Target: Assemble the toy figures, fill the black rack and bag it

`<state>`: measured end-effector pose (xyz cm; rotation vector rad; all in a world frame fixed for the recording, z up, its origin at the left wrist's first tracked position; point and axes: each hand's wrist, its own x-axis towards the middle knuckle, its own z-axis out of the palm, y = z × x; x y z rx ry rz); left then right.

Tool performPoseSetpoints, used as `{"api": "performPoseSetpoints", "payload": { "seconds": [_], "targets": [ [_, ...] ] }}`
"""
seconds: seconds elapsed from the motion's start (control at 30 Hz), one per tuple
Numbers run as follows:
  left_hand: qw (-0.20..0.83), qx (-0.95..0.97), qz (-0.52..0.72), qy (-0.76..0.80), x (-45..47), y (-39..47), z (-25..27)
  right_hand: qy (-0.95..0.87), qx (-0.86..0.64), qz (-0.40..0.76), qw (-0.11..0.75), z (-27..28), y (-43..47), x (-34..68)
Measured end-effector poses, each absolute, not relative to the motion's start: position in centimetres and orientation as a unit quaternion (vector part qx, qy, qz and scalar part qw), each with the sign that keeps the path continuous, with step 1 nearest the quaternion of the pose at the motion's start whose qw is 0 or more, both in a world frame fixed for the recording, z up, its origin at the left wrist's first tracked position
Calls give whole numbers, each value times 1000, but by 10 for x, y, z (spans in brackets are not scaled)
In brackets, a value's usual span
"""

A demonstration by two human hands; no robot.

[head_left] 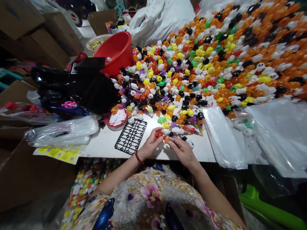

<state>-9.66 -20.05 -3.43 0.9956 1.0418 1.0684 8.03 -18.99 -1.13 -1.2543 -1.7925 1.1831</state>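
Observation:
Near the table's front edge my two hands meet. My left hand (pixel 151 142), with a beaded bracelet at the wrist, is closed around a small red plastic figure (pixel 159 134). The fingertips of my right hand (pixel 182 151) pinch a small orange plastic figure (pixel 166 140) right beside the red one. Whether the two pieces are joined I cannot tell. Just beyond my fingers lies a row of small figures in white, yellow, red and black. A black plastic grid (pixel 130 136) rests flat on the white table (pixel 105 147) to the left of my left hand.
A large heap of colourful small figures (pixel 206 57) covers the back and right. Clear plastic bags (pixel 223 137) lie at right, more bags (pixel 64 129) at left. A red basin (pixel 117 52), a red basket of paper slips (pixel 117 124) and a black bag (pixel 96 86) stand left.

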Motion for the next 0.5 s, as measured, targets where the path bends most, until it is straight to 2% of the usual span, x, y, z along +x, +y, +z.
{"api": "performPoseSetpoints", "payload": {
  "seconds": [0.23,0.37,0.5],
  "targets": [
    [594,465,470,458,-89,-205,-35,-603,-491,528,342,-17,-191,75],
    [589,431,494,473,-81,-209,-40,-609,-506,479,379,-26,-195,65],
    [596,410,503,473,-80,-204,-45,-670,-493,429,352,-32,-188,61]
  ]
}}
